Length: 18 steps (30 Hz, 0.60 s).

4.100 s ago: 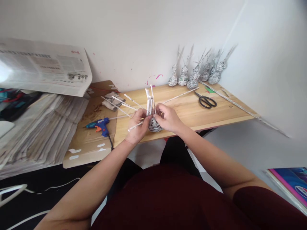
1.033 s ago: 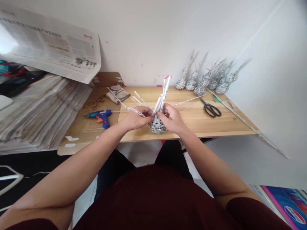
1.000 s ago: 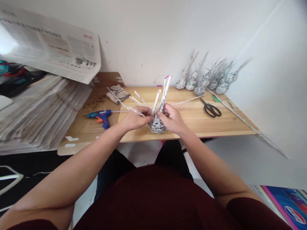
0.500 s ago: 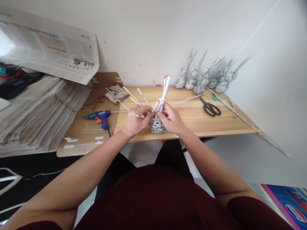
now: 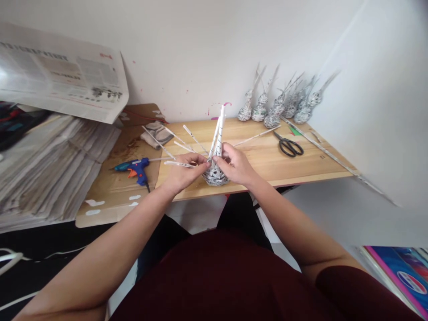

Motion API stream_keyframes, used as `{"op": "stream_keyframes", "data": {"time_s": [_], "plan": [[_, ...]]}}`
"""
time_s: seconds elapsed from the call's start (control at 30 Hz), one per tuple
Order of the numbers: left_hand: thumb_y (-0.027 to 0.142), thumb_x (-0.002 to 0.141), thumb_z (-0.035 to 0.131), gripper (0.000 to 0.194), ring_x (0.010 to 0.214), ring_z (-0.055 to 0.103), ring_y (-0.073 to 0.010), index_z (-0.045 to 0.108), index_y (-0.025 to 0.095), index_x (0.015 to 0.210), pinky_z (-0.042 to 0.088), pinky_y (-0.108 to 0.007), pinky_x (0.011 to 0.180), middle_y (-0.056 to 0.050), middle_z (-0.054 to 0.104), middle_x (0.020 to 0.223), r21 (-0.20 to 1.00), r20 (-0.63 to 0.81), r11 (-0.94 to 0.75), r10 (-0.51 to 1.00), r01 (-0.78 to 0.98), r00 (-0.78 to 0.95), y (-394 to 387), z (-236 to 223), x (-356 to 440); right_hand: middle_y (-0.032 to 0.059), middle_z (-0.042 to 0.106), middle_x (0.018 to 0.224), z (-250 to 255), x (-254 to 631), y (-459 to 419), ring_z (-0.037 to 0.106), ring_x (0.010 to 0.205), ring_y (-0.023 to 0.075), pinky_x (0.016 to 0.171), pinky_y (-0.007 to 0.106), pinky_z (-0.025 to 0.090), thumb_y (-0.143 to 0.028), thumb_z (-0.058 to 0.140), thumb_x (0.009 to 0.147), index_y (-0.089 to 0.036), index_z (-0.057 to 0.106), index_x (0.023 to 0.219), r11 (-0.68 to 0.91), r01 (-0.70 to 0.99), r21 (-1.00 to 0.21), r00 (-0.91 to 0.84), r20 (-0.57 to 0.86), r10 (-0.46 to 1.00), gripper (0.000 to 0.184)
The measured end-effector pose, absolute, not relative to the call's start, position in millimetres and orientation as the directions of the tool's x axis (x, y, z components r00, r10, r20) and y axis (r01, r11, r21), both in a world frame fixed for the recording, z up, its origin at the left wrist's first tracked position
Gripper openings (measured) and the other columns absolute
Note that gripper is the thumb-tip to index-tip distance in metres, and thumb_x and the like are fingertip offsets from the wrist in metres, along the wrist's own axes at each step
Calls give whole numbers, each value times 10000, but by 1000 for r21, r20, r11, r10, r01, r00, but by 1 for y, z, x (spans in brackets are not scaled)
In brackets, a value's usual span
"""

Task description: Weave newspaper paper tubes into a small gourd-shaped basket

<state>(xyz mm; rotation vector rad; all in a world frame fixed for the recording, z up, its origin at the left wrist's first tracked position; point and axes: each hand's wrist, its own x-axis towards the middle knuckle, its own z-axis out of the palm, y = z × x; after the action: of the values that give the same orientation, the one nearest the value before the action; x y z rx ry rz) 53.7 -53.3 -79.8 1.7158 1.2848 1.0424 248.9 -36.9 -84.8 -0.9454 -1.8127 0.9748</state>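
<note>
Between my hands, near the front edge of the wooden board, sits a small woven newspaper basket (image 5: 216,177). Rolled paper sticks spread out from it, mostly to the left, with one long stick (image 5: 257,135) reaching right. My left hand (image 5: 187,170) pinches at the left of its rim, thumb and fingers closed on the weave and a stick. On the other side my right hand (image 5: 235,165) grips the upright paper sticks (image 5: 220,131) between thumb and fingers. The fingertips partly cover the rim, so the exact hold is hidden.
Several woven gourd-shaped pieces (image 5: 272,115) stand against the wall. Black scissors (image 5: 290,146) lie on the right, near a long paper stick (image 5: 337,165). At left are a blue glue gun (image 5: 137,168) on cardboard, a cloth glove (image 5: 155,135) and stacked newspapers (image 5: 63,165).
The upright sticks have swung left and stand closer together. Both hands stay at the basket rim. The whole view has shifted slightly.
</note>
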Motion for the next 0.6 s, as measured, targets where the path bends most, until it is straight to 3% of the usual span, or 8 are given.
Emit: {"op": "stream_keyframes", "data": {"time_s": [0.2,0.4,0.6], "plan": [[378,746,733,221,658,570,-143,677,165,768,460,-278,646,-6,645,705,909,135,-217,961,356,240,-57,-76,61,-2,659,790,-87,250,-31,614,699,154,661,293,487,-321,650,838,-214,562,842,395,157,-905,-321,332,887,138],[392,766,713,221,709,562,-163,668,179,730,451,-302,710,1,615,692,794,283,-301,952,528,116,-63,-78,73,-11,618,709,-87,253,-26,566,666,147,632,287,446,-352,673,808,-203,573,758,378,195,-905,-301,311,901,186],[360,739,695,197,787,602,-183,620,199,653,448,-323,829,14,642,715,759,308,-304,947,576,93,-62,-80,74,-31,565,636,-85,247,-25,505,598,117,588,263,406,-349,649,806,-190,570,716,311,160,-937,-236,269,934,199]]}}
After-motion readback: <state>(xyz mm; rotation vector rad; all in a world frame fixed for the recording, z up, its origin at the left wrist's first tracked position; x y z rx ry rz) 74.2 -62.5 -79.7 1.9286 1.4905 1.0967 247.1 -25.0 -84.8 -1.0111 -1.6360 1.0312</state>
